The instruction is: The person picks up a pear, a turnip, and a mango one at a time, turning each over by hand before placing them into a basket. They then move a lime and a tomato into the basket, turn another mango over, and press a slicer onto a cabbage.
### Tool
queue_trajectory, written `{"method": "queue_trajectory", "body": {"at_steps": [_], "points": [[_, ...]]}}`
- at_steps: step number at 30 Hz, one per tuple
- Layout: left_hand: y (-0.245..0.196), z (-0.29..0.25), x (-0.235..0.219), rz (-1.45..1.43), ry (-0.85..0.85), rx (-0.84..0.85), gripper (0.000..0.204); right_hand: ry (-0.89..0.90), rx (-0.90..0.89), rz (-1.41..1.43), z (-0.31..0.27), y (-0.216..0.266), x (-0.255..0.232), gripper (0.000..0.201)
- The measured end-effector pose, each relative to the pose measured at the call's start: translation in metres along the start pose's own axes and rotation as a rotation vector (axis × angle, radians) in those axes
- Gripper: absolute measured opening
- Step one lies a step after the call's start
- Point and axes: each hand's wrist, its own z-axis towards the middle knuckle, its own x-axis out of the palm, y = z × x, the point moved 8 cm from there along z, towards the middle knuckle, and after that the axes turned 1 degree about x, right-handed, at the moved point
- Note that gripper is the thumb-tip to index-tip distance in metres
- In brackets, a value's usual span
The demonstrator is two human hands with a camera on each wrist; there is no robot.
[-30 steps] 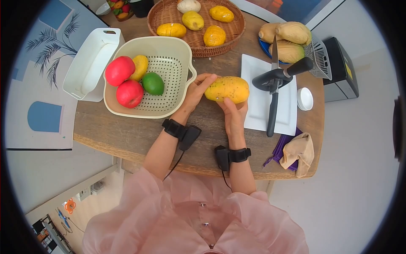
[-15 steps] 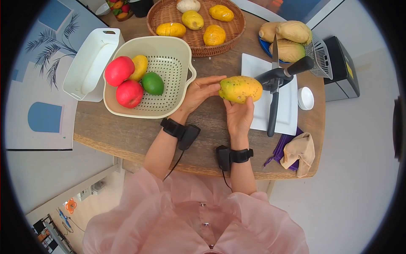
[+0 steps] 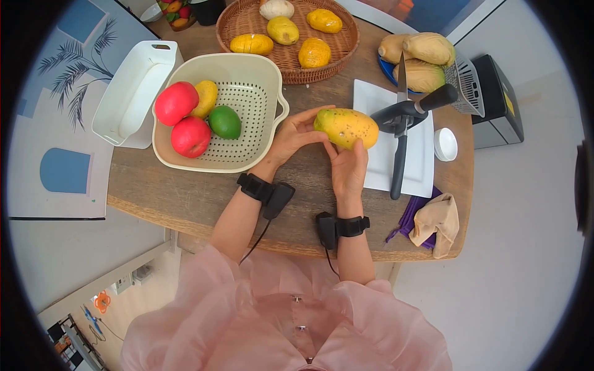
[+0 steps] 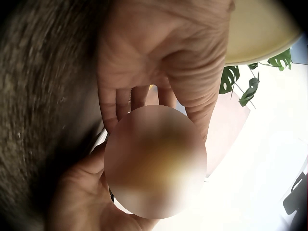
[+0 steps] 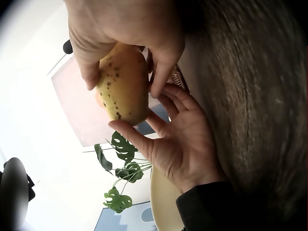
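A yellow papaya [image 3: 346, 128] with dark specks and a greenish left end is held up between both hands over the table. My right hand [image 3: 348, 171] grips it from below, thumb on its near side; in the right wrist view the fingers go round the far side. My left hand [image 3: 293, 137] pinches the greenish end, its thumb [image 5: 129, 136] at the tip and its fingers behind. In the left wrist view a blurred disc hides most of the fruit. Right of it, a black-handled knife [image 3: 400, 164] lies across a black device [image 3: 396, 116] on a white rectangular plate [image 3: 378, 176].
A cream colander [image 3: 247, 162] holds two red fruits, a yellow one and a green one. Behind it is a wicker basket [image 3: 303, 75] with several yellow fruits. At right are small white bowls [image 3: 445, 144], a beige cloth [image 3: 436, 222] and pale fruits [image 3: 427, 49] on a blue plate.
The papaya went right and turned its greenish end to the left, then came slightly back left. The left thumb now reaches further onto that end. The right hand keeps its hold.
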Motion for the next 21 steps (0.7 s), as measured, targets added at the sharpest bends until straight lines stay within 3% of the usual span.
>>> {"method": "queue_trajectory", "body": {"at_steps": [9, 15, 21], "points": [[0.008, 0.0, -0.009, -0.139, -0.056, -0.015, 0.047, -0.028, 0.014, -0.044, 0.001, -0.003, -0.001, 0.048], [0.011, 0.005, -0.014, -0.332, -0.059, -0.001, 0.044, 0.005, 0.149, -0.033, 0.001, 0.005, 0.01, 0.047], [0.026, 0.006, -0.031, -0.359, -0.188, -0.011, 0.033, 0.046, 0.156, -0.575, 0.013, 0.041, 0.031, 0.048]]}}
